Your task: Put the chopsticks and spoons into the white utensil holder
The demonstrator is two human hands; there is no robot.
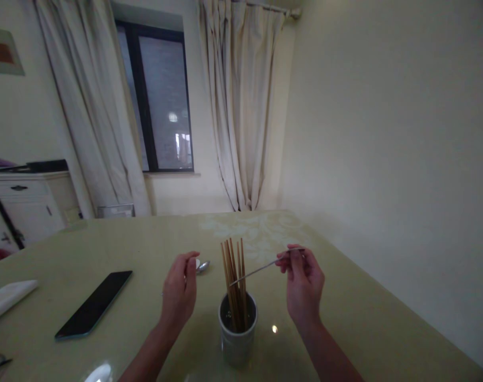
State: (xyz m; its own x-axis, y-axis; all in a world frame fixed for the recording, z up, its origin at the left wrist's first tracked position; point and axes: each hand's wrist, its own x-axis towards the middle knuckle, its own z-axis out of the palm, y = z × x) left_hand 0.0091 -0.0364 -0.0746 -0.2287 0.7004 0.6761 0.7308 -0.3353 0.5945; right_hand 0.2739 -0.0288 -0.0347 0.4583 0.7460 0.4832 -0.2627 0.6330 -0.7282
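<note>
One thin metal rod (254,273) is pinched in R hand (304,281), right of cup (237,347), tip by chopsticks (234,305) standing in cup. Step, prob.: handling rod at cup; next move likely calls for steady pinch. R wrist raised. L hand (180,286), left of cup, curled; can't tell if gripping spoon (204,267) behind it.
</note>
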